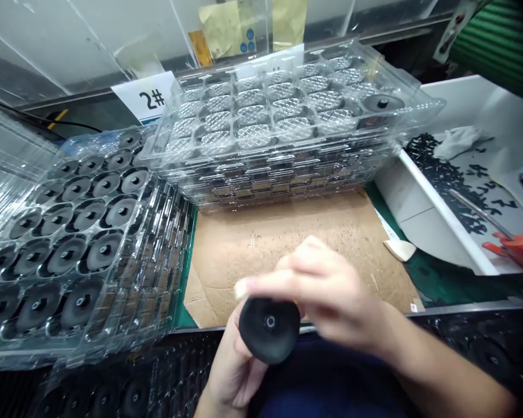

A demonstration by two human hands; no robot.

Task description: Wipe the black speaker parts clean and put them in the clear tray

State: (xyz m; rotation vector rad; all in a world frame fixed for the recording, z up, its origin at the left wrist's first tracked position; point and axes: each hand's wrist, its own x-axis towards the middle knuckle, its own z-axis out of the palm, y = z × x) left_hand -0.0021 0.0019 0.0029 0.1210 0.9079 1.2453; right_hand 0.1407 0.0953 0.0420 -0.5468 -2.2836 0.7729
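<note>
Two-hand grip, black disc (pixel 269 330) between left hand (pixel 234 368), right hand (pixel 326 290)

A cardboard sheet (pixel 287 255); a white "2#" card (pixel 146 97); orange-handled cutters (pixel 514 249); loose black scraps (pixel 444 168)

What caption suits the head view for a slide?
Left hand and right hand hold a black disc over brown cardboard, beside stacked clear plastic trays.

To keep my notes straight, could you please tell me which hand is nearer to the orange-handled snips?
The right hand is nearer, though well to the left of the orange-handled snips. The left hand lies farther left, below the black disc.
</note>
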